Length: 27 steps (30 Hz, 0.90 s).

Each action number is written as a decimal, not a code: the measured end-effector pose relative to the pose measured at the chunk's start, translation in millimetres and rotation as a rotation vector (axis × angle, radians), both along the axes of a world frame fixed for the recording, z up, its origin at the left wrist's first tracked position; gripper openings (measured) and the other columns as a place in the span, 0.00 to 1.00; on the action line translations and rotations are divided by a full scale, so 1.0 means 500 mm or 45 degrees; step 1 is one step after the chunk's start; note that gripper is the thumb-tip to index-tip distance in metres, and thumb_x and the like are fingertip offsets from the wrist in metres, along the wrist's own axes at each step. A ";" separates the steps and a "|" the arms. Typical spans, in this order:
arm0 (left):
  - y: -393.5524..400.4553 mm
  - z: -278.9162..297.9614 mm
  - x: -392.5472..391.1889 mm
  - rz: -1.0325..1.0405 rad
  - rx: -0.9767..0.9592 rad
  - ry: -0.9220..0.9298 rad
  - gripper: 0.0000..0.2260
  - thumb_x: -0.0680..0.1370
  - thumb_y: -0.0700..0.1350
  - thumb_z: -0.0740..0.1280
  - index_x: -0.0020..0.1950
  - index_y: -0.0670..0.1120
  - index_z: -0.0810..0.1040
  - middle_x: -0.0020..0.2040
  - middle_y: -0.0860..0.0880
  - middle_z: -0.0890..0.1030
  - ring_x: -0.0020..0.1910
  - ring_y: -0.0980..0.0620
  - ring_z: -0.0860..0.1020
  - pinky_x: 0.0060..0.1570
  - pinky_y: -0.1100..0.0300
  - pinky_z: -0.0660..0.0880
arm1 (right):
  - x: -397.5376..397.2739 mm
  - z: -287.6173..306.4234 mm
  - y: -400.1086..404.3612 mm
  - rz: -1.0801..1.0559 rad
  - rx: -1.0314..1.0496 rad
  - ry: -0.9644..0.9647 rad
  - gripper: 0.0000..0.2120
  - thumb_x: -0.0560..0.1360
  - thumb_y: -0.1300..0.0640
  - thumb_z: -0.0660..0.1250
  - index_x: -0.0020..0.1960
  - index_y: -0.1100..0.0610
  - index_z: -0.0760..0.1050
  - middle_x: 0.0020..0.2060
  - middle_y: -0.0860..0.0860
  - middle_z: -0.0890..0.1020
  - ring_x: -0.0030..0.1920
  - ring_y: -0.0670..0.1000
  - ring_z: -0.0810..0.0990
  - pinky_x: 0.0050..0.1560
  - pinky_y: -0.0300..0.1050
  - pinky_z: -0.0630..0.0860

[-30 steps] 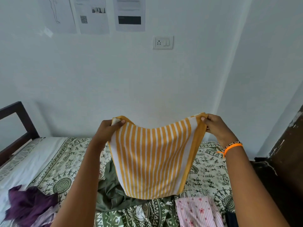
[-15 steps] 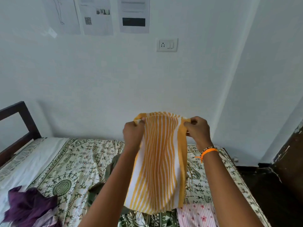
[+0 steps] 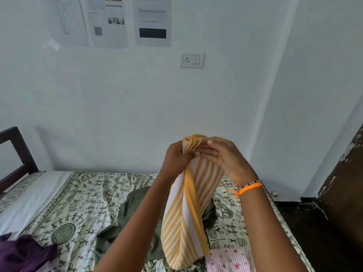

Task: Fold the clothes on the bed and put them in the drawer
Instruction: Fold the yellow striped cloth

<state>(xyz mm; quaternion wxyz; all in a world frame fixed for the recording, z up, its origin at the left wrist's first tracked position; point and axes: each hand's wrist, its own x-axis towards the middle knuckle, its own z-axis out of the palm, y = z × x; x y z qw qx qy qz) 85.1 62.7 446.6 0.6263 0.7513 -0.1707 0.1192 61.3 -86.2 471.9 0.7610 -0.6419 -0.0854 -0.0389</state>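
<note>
Bed (image 3: pixel 64 193), printed green-and-cream sheet, runs along the back wall; dark headboard frame at its left end. It carries the unfolded pile, so the folding is being done in the air above it, not on the sheet.

Olive garment (image 3: pixel 125 222) lies crumpled mid-bed, directly beneath the raised arms. Purple garment (image 3: pixel 25 254) is heaped at the near left edge. Pink floral striped piece (image 3: pixel 229 260) sits at the near right edge, just beside the hanging cloth's lower end.

Yellow-and-white striped cloth (image 3: pixel 186 213) hangs doubled lengthwise above the middle of the bed, top corners gathered together, likely so the halves meet evenly before the next fold.

Left hand (image 3: pixel 176 156) curls round the bunched top from the left. Right hand (image 3: pixel 225 156) lays its fingers across the same top, pinching the corners against the left hand; orange thread band on that wrist.

No drawer in view. Judgement: an early fold only. The olive garment occupies the spot where the cloth might be laid flat; it may need shifting.

Wall above: papers (image 3: pixel 110 22), switch plate (image 3: pixel 192 60).
</note>
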 end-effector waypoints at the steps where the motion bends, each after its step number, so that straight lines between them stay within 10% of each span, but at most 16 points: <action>1: -0.003 0.000 0.002 0.047 -0.043 -0.007 0.05 0.72 0.34 0.70 0.47 0.39 0.81 0.44 0.41 0.83 0.44 0.50 0.79 0.49 0.50 0.76 | -0.003 -0.009 -0.010 -0.180 -0.025 -0.112 0.09 0.77 0.66 0.60 0.48 0.61 0.79 0.44 0.58 0.84 0.47 0.54 0.83 0.51 0.44 0.79; 4: -0.001 0.005 0.000 -0.002 -0.217 0.008 0.06 0.75 0.34 0.67 0.43 0.43 0.82 0.39 0.49 0.83 0.41 0.56 0.80 0.44 0.60 0.76 | -0.008 -0.051 -0.047 -0.737 -0.128 -0.222 0.18 0.71 0.65 0.70 0.59 0.56 0.72 0.55 0.54 0.77 0.53 0.49 0.76 0.52 0.43 0.74; 7: 0.014 0.019 -0.001 -0.196 -0.381 0.043 0.07 0.76 0.36 0.66 0.44 0.47 0.82 0.40 0.54 0.84 0.43 0.59 0.81 0.42 0.66 0.76 | -0.009 -0.083 -0.072 -0.385 -0.140 0.037 0.40 0.64 0.59 0.76 0.71 0.51 0.60 0.63 0.50 0.71 0.62 0.50 0.71 0.59 0.46 0.71; 10: 0.043 0.036 0.006 -0.418 -0.481 0.052 0.07 0.75 0.40 0.66 0.46 0.47 0.84 0.44 0.50 0.84 0.46 0.55 0.82 0.45 0.64 0.77 | -0.005 -0.068 -0.077 0.035 -0.049 0.033 0.29 0.62 0.59 0.74 0.62 0.55 0.73 0.59 0.54 0.80 0.60 0.53 0.78 0.57 0.45 0.77; 17: 0.112 0.060 0.027 -0.202 -0.485 0.048 0.12 0.71 0.44 0.70 0.54 0.44 0.80 0.49 0.48 0.83 0.49 0.51 0.81 0.50 0.56 0.77 | 0.007 0.022 -0.037 -0.210 -0.349 -0.338 0.03 0.71 0.54 0.71 0.44 0.48 0.82 0.45 0.50 0.85 0.50 0.50 0.83 0.52 0.47 0.78; 22: 0.127 0.019 0.022 -0.156 -0.054 0.197 0.22 0.68 0.40 0.76 0.60 0.48 0.74 0.54 0.53 0.80 0.54 0.56 0.78 0.48 0.63 0.77 | 0.006 0.022 -0.008 -0.407 -0.620 -0.398 0.08 0.72 0.55 0.70 0.46 0.59 0.82 0.41 0.58 0.84 0.44 0.55 0.82 0.45 0.51 0.76; 27: 0.124 -0.023 0.013 -0.104 -0.306 0.161 0.14 0.72 0.42 0.73 0.57 0.48 0.77 0.53 0.50 0.82 0.54 0.49 0.80 0.49 0.58 0.79 | -0.009 0.014 -0.009 -0.434 -0.646 -0.329 0.10 0.75 0.52 0.67 0.36 0.54 0.77 0.29 0.50 0.76 0.32 0.48 0.73 0.38 0.43 0.67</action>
